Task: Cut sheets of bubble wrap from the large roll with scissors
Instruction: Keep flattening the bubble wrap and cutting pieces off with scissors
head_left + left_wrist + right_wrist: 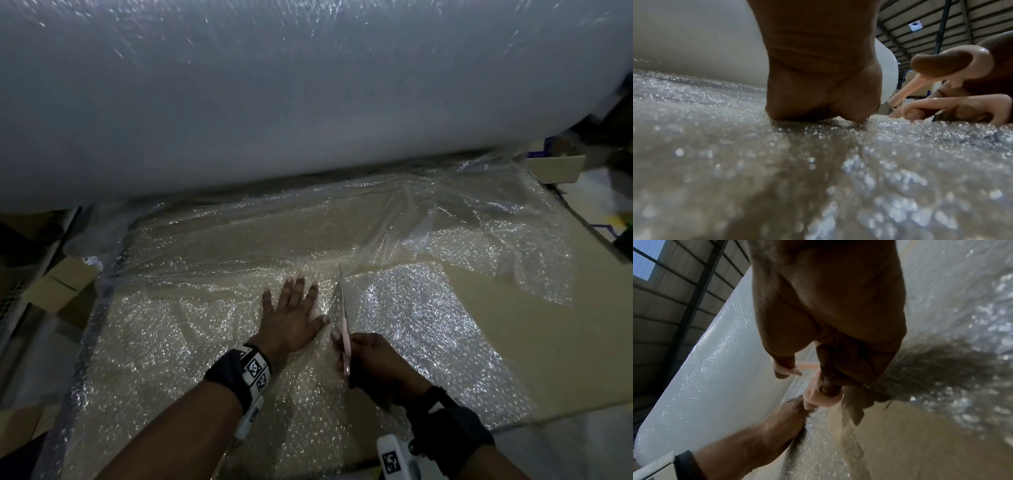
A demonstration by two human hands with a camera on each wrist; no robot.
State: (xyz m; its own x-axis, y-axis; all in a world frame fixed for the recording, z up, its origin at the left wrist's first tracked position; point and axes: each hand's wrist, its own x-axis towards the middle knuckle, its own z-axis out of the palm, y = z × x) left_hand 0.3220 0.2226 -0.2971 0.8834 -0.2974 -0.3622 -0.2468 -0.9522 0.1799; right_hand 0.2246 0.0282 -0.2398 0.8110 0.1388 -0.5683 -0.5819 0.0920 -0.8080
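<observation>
A huge white bubble wrap roll (274,96) lies across the far side, and its unrolled sheet (191,260) spreads toward me over brown cardboard (534,325). My left hand (295,313) lies flat with straight fingers, pressing the sheet just left of the cut line. My right hand (371,359) grips pink-handled scissors (344,329), whose blades point away from me into the wrap. In the left wrist view the heel of the left hand (824,91) presses the wrap, and the scissors' pink handles (953,91) show at right. The right wrist view shows fingers through the handles (816,392).
Cardboard boxes (58,287) sit at the left edge beside a metal mesh frame. More boxes and a flat cardboard piece (556,169) stand at the far right. The cut portion of wrap (421,308) lies right of the scissors over cardboard.
</observation>
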